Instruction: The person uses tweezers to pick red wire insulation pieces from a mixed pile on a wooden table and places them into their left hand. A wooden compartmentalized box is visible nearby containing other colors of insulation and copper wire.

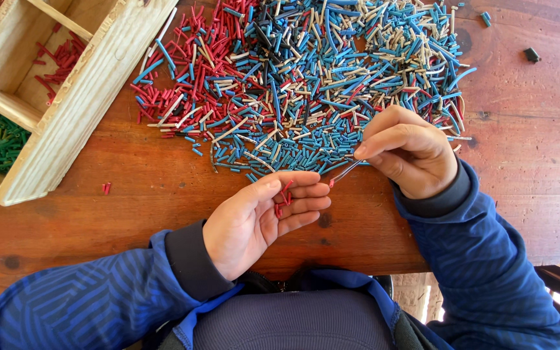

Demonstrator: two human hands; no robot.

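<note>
Nearest the person, the left hand [254, 220] lies palm up just short of the big heap of cut tube pieces [306, 78]. It is loosely cupped, fingers half curled, and a few small red pieces [282, 199] rest in the hollow at the base of the fingers. Nothing clamps them there, so a tilt of the palm toward the worktop [131, 194] would likely let them roll off and scatter back among the mixed colours.

Just beside the heap's near edge, the right hand [406, 152] is closed in a pinch, thumb against fingers, on thin metal tweezers [345, 172] whose tips carry one red piece [331, 183] toward the open palm. The grip on so small and smooth a piece looks slight; a slackened squeeze could drop it before it reaches the palm, and too hard a squeeze could flick it away.

One stray red bit [105, 188] lies on the bare wood left of the heap's near edge.

Farther left of the heap stands a wooden sorting tray [79, 97], with red pieces in one compartment and green pieces [0, 142] in the one nearer the person. The heap touches the tray's wall, so a careless sweep could push blue or white pieces over it.
</note>
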